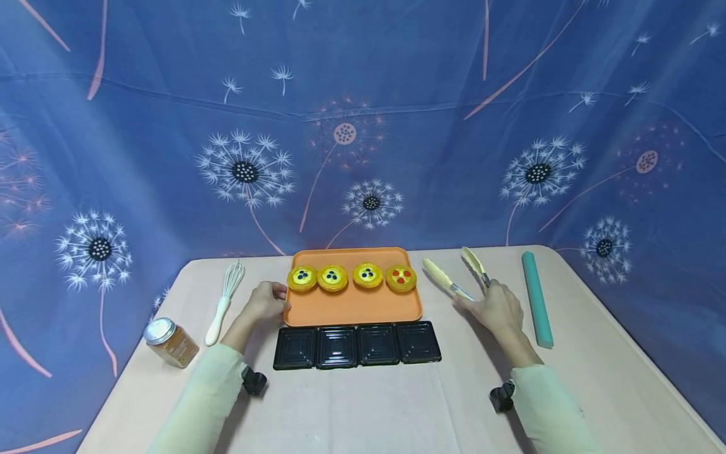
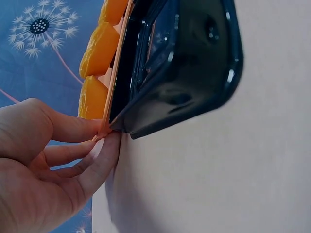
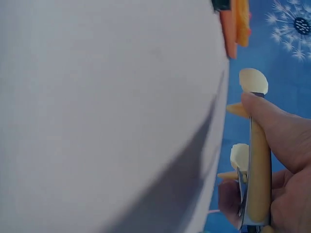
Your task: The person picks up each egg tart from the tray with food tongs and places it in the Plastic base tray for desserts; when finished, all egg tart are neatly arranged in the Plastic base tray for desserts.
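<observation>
My left hand point(image 1: 266, 304) pinches the left edge of an orange tray point(image 1: 346, 310), thumb on top and fingers beneath in the left wrist view. Along the tray's back half sit three tarts point(image 1: 332, 278) with dark blue dots and one tart point(image 1: 401, 278) with red pieces. My right hand point(image 1: 496, 309) grips a pair of tongs point(image 3: 260, 170) with cream-coloured tips, its thumb on one arm and fingers round the other. The tongs' arms are spread, with nothing between the tips, to the right of the tray. Directly before the tray lies a black four-part container point(image 1: 377, 345).
A whisk point(image 1: 222, 309) with a white handle lies left of my left hand. Further left stands a jar point(image 1: 171, 342) with a silver lid and brown contents. A teal rolling pin point(image 1: 537, 299) lies right of my right hand. Patterned blue cloth point(image 1: 437, 164) hangs behind the table.
</observation>
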`<state>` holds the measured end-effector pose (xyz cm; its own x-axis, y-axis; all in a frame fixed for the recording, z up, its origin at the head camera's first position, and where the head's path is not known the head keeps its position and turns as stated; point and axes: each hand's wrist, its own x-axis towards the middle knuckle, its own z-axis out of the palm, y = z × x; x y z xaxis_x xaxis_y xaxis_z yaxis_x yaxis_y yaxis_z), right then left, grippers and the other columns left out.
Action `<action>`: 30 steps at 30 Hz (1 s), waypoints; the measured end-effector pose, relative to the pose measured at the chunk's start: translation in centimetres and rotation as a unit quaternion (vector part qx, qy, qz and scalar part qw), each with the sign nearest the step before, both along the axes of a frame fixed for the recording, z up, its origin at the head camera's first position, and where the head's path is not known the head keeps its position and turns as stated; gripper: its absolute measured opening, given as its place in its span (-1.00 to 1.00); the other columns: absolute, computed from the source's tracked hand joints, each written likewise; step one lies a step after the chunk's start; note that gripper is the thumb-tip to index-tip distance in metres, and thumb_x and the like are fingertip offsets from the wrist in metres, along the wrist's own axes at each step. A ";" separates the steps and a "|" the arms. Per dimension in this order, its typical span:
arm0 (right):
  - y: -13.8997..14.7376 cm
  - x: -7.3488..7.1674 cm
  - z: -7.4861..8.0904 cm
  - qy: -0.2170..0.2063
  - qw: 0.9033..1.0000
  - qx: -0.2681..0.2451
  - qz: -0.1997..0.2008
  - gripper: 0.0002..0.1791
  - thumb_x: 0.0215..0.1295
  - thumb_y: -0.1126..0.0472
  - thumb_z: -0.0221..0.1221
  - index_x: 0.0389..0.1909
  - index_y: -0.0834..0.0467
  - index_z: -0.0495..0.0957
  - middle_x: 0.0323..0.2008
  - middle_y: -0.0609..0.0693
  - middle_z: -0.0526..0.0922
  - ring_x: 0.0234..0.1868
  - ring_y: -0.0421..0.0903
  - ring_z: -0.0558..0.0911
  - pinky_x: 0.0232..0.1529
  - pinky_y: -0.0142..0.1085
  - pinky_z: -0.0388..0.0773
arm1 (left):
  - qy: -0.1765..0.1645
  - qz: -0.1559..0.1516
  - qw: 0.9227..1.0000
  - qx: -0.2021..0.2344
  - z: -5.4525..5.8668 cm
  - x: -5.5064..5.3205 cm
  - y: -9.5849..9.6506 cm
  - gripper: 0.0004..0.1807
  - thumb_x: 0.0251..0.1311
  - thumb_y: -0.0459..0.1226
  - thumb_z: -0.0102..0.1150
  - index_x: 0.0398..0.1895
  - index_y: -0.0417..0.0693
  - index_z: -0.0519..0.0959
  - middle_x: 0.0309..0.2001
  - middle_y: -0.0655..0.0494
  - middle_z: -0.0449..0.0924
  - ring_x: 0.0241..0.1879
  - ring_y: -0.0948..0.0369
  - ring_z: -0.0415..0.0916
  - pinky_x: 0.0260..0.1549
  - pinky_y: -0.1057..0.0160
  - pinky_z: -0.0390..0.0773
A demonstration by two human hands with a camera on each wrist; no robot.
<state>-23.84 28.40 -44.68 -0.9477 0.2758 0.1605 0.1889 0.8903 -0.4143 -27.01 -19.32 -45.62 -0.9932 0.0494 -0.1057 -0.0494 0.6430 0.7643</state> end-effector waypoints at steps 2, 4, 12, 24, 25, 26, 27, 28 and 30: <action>0.3 0.0 0.9 0.012 1.000 -0.002 0.014 -0.27 -0.06 -0.31 0.43 -0.42 0.29 0.40 -0.53 0.12 0.41 -0.53 0.05 0.42 -0.63 -0.17 0.32 | 0.000 -0.002 1.000 -0.001 0.0 0.0 0.0 -0.57 -0.01 -0.53 0.24 0.00 -0.54 0.51 -0.25 -0.17 0.59 -0.24 0.05 0.54 -0.22 0.17 0.60; 0.6 -0.1 1.9 0.027 0.999 0.004 0.032 -0.27 -0.07 -0.34 0.42 -0.47 0.25 0.38 -0.57 0.09 0.39 -0.56 0.04 0.41 -0.63 -0.18 0.30 | -0.001 -0.002 1.000 0.000 -0.1 0.1 -0.1 -0.57 -0.01 -0.53 0.24 0.00 -0.55 0.51 -0.25 -0.17 0.60 -0.25 0.05 0.55 -0.24 0.18 0.60; 1.4 -0.4 4.7 0.054 0.992 0.025 0.110 -0.29 -0.10 -0.33 0.45 -0.48 0.21 0.38 -0.62 0.02 0.32 -0.60 -0.02 0.33 -0.65 -0.23 0.22 | -0.011 0.006 1.000 0.018 -0.5 0.1 -0.2 -0.58 -0.01 -0.55 0.25 0.00 -0.52 0.52 -0.25 -0.17 0.60 -0.28 0.08 0.56 -0.35 0.28 0.62; 0.1 -1.4 7.5 -0.024 0.974 0.055 0.217 -0.07 -0.21 -0.35 0.48 -0.01 0.32 0.57 -0.60 -0.03 0.38 -0.59 -0.08 0.31 -0.62 -0.27 0.21 | -0.017 0.008 0.999 0.027 -0.2 -0.1 -0.3 -0.58 -0.01 -0.54 0.25 0.00 -0.52 0.51 -0.25 -0.17 0.59 -0.29 0.08 0.55 -0.36 0.26 0.64; -0.1 -1.5 7.5 -0.033 0.973 0.059 0.221 -0.02 -0.22 -0.36 0.48 0.06 0.34 0.56 -0.58 -0.02 0.42 -0.59 -0.08 0.32 -0.63 -0.27 0.21 | -0.018 0.008 0.999 0.031 -0.2 -0.1 -0.3 -0.58 -0.02 -0.55 0.25 -0.01 -0.52 0.51 -0.25 -0.17 0.59 -0.30 0.08 0.55 -0.37 0.27 0.64; -0.3 -1.6 7.5 -0.039 0.971 0.065 0.226 0.04 -0.23 -0.37 0.48 0.12 0.35 0.54 -0.53 0.00 0.48 -0.57 -0.07 0.35 -0.63 -0.27 0.23 | -0.018 0.009 0.999 0.032 -0.2 -0.1 -0.3 -0.58 -0.02 -0.55 0.25 -0.01 -0.52 0.51 -0.25 -0.17 0.59 -0.30 0.08 0.56 -0.38 0.27 0.65; -0.5 -1.7 7.5 -0.042 0.970 0.071 0.230 0.08 -0.24 -0.37 0.49 0.16 0.36 0.52 -0.48 0.02 0.53 -0.55 -0.07 0.37 -0.63 -0.26 0.26 | -0.019 0.009 0.999 0.032 -0.3 -0.2 -0.2 -0.58 -0.02 -0.55 0.25 -0.01 -0.51 0.51 -0.25 -0.17 0.59 -0.30 0.09 0.55 -0.38 0.28 0.64; -0.6 -1.8 7.4 -0.045 0.968 0.076 0.233 0.12 -0.25 -0.38 0.49 0.20 0.37 0.50 -0.44 0.04 0.57 -0.53 -0.06 0.40 -0.62 -0.26 0.29 | -0.018 0.009 0.999 0.030 -0.3 -0.2 -0.2 -0.58 -0.02 -0.55 0.26 -0.01 -0.51 0.52 -0.25 -0.16 0.59 -0.31 0.09 0.55 -0.38 0.28 0.63; -0.9 -2.0 7.3 -0.046 0.967 0.086 0.237 0.12 -0.27 -0.37 0.50 0.21 0.35 0.51 -0.33 0.06 0.64 -0.46 -0.05 0.45 -0.58 -0.23 0.36 | -0.018 0.010 0.999 0.028 -0.2 -0.3 -0.1 -0.57 -0.02 -0.54 0.26 -0.01 -0.49 0.53 -0.24 -0.15 0.60 -0.29 0.10 0.55 -0.36 0.29 0.62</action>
<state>-25.83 27.50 -37.34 -0.9735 -0.2164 0.0738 -0.2282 0.9401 -0.2531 -27.27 -19.41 -45.83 -0.9896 0.0367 -0.1391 -0.0899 0.5974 0.7969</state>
